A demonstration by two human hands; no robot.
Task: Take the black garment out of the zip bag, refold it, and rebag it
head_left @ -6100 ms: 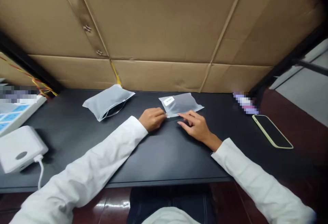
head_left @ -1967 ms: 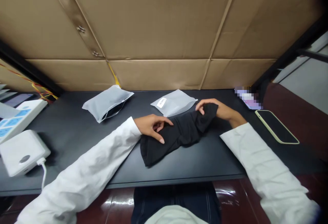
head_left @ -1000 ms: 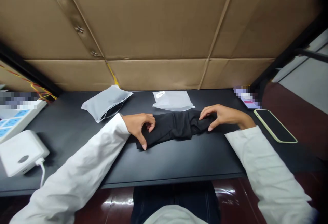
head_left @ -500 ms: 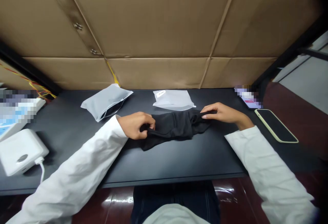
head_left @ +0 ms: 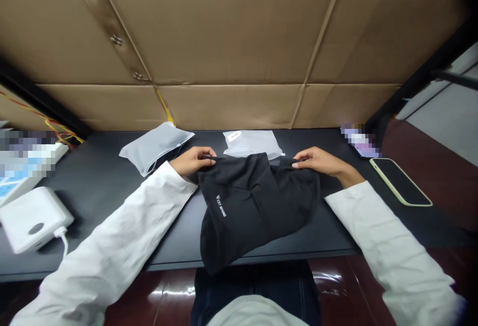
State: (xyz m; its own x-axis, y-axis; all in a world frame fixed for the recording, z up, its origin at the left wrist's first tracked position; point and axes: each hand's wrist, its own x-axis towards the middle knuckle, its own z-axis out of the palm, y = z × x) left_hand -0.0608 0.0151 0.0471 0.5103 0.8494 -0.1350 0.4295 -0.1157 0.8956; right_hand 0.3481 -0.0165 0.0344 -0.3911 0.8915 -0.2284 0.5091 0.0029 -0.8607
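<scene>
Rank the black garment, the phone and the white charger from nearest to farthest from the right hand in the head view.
1. Black garment: pinched at its top edge by the right hand, just left of it.
2. Phone: flat on the table to the hand's right, apart from it.
3. White charger: far left end of the table, beyond the left sleeve.

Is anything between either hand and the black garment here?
Nothing visible. The left hand and right hand each pinch a top corner of the black garment, holding it spread over the table edge.
</scene>
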